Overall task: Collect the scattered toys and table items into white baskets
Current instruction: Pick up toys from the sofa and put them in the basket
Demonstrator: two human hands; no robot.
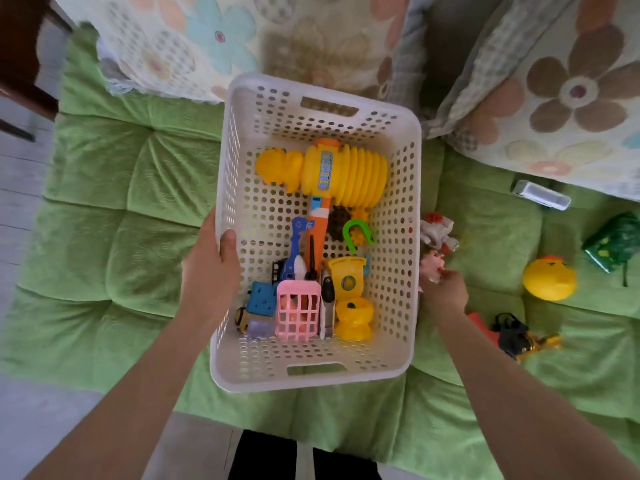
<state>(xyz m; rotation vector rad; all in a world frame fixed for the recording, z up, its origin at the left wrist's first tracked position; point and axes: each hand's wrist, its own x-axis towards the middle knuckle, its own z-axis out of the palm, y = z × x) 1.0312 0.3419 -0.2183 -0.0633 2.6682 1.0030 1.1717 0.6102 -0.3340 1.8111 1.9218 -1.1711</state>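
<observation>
A white perforated basket (398,237) is held over the green sofa; my left hand (211,271) grips its left rim, thumb inside. In it lie a yellow squeaky hammer (346,171), a pink toy basket (298,315), a yellow toy toilet (351,306), a green horseshoe (355,232) and several small blue toys. Just outside the right wall, my right hand (445,289) pinches a small pink toy (433,265). A white and red toy (438,230) lies just beyond it on the sofa.
On the green sofa cushion (121,237) to the right lie a yellow ball toy (549,278), a black and gold toy (519,337), a green packet (613,240) and a white remote-like box (540,195). Flowered pillows (554,81) stand behind. My legs are below.
</observation>
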